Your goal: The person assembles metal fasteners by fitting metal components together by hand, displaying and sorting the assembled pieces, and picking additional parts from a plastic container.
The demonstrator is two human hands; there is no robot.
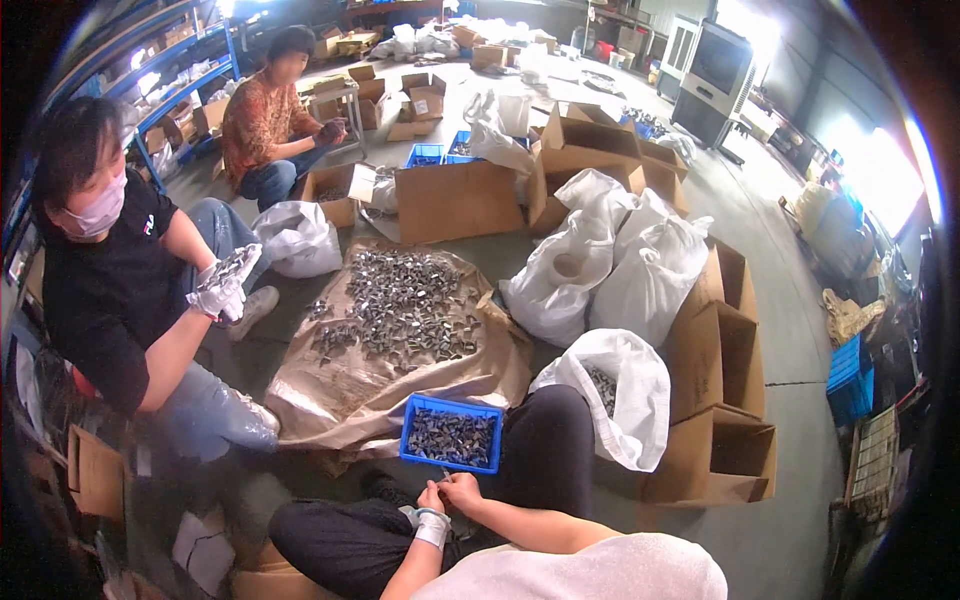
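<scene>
"Take the blue tray (455, 404) as our mark. What's furthest left of it?"

"A co-worker in a black T-shirt (105, 270), sitting well to its left, a white-gloved hand (217, 297) carrying a little heap of metal bits (236, 266)."

"And the one in the patterned top (262, 128)?"

"Sitting low, beyond the tray and off to its left. Then comes the brown sheet (310, 405), left of the tray and behind it, with a spread of loose metal parts (410, 310) on top."

"What about the person right here, in the dark trousers?"

"Both hands are just on the near side of the tray. The left hand (431, 498), with white cloth at the wrist, meets the right hand (461, 490). The fingers of both are drawn in narrow on one small metal piece (446, 474)."

"Which hand has the firmer grip?"

"I can't tell from here. More such pieces fill the tray itself."

"And to its right?"

"An open white sack (645, 400) with metal parts inside, near the tray. Tied-looking white sacks (650, 265) stand behind that, and open cardboard boxes (690, 455) line up further right of the tray."
</scene>
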